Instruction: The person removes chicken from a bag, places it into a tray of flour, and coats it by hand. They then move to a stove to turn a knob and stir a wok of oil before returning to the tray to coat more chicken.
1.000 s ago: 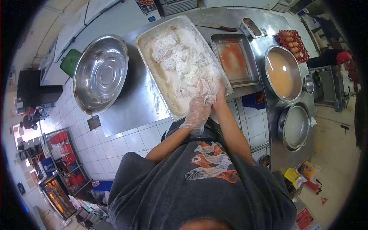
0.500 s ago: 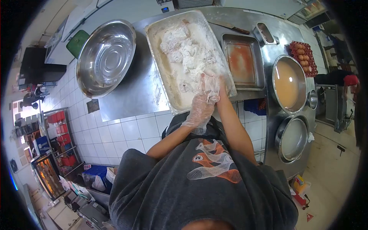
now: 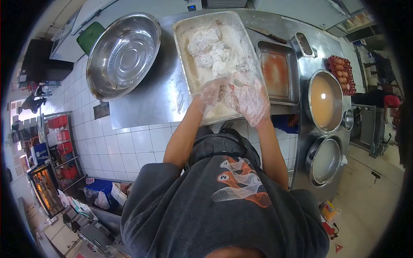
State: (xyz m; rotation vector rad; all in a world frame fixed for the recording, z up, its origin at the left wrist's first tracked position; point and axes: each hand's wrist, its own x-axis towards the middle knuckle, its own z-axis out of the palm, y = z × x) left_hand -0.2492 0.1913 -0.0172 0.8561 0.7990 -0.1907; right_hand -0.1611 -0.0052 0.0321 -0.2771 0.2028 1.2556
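Both my hands are in clear, flour-dusted plastic gloves over the near end of a metal tray (image 3: 186, 69) of white flour. Several flour-coated pieces (image 3: 211, 49), perhaps meat, lie in the flour beyond my fingers. My left hand (image 3: 211, 94) is at the left, fingers toward the middle and smeared by motion. My right hand (image 3: 249, 98) is at the right, back upward, its fingers loosely stretched toward the coated pieces. Between my hands, the loose glove film and flour hide whether anything is touched.
A large steel bowl (image 3: 129, 58) stands left. Right of the flour tray are a stained steel pan (image 3: 275, 73), a knife (image 3: 269, 34), a small steel container (image 3: 303, 44), a bowl of orange-tan liquid (image 3: 322, 101), a bowl of whitish liquid (image 3: 325, 159) and an egg tray (image 3: 342, 73).
My left hand has come away from my right wrist and moved up and left over the flour. My right hand has turned and shifted slightly right. The view has shifted slightly.
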